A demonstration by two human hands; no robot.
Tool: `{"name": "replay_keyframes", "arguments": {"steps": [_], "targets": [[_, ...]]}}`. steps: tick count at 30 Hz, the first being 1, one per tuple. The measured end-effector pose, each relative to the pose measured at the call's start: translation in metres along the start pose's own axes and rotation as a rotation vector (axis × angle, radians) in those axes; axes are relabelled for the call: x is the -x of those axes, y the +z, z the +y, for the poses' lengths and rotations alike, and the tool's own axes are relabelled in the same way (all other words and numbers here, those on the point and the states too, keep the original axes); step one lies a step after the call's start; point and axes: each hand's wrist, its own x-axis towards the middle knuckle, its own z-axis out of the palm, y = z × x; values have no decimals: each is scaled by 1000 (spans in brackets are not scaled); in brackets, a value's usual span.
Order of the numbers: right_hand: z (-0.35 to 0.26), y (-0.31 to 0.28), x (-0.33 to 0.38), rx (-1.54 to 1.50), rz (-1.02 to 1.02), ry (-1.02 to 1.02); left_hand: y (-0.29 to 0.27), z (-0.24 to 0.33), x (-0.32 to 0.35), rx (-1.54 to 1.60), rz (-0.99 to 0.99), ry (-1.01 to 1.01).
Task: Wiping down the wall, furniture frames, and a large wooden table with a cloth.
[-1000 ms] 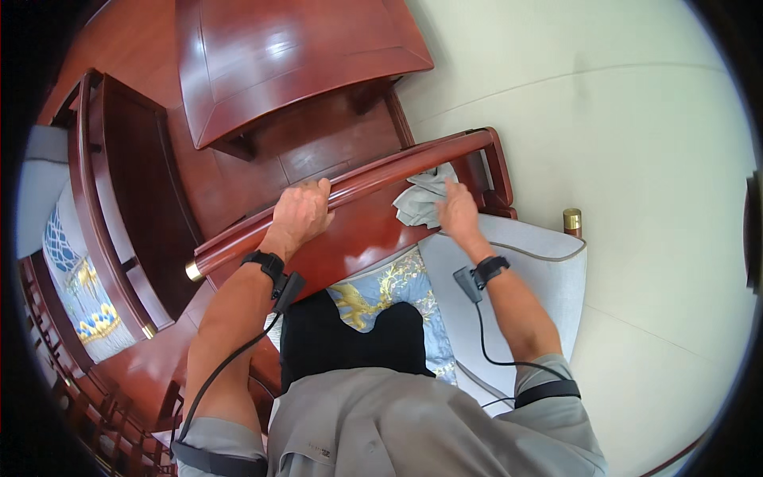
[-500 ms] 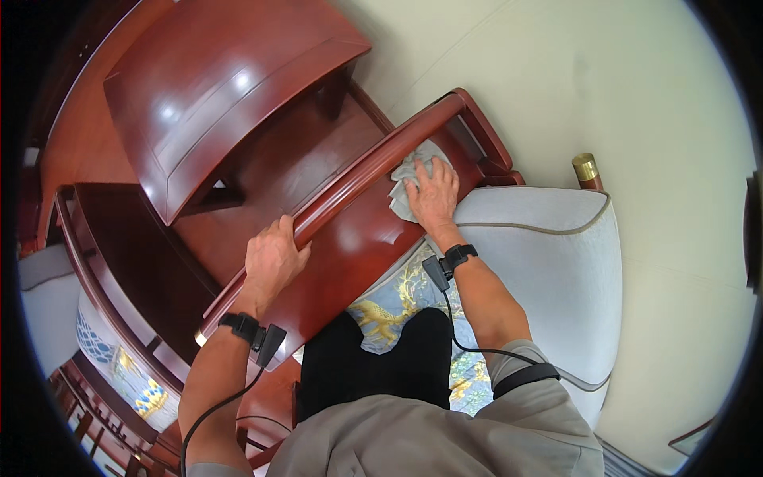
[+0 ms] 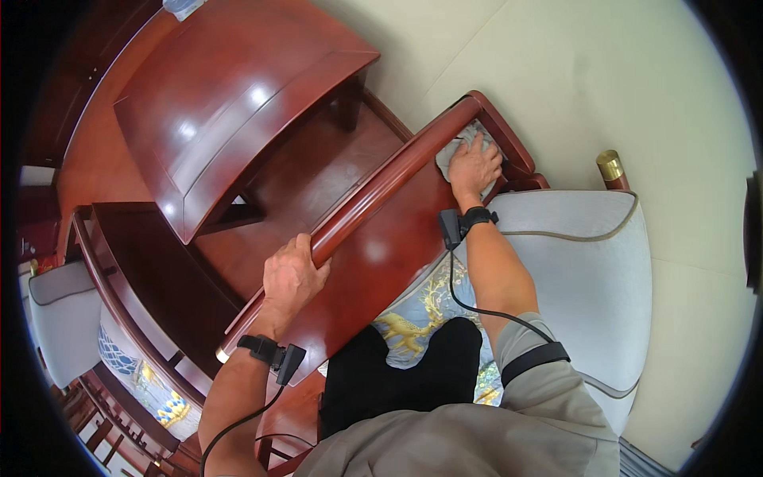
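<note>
A glossy red-brown wooden armrest runs diagonally in front of me, with a rounded top rail [image 3: 381, 189] and a broad flat panel [image 3: 377, 250] below it. Lower down the rail, my left hand [image 3: 294, 274] is wrapped around it. My right hand [image 3: 475, 165] presses a grey cloth [image 3: 451, 151] against the panel's far end, close to the corner where the rail meets the end post [image 3: 509, 135]. Its fingers lie bent over the cloth, and part of the cloth is hidden under the palm.
Beyond the rail stands a low red-brown wooden table [image 3: 246, 87]. A pale grey seat cushion [image 3: 568, 286] lies at right, near a brass-capped post [image 3: 610, 165]. A blue-and-gold patterned cushion [image 3: 421, 314] is by my knees. Another chair [image 3: 139, 318] stands at left. Cables hang from both wrists.
My right hand has slid the cloth farther along the panel into its far corner. My left hand keeps its hold on the rail. The whole view has shifted slightly.
</note>
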Motion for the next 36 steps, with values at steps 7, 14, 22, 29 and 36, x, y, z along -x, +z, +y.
{"name": "replay_keyframes", "arguments": {"steps": [7,14,22,29,36], "targets": [[8,-26,73,-58,-24,-72,-6,-2,2,46,0,2],[-7,-75,189,-161,-230,-459,-6,-3,6,9,18,-1],[-48,-112,286,-436,-453,-1004,-1,-3,4,-14,43,31],[-55,-86,238,-476,-462,-1116,1,-2,5,-15,112,96],[-33,-65,145,-297,-266,-894,-3,2,4,-39,31,17]]}}
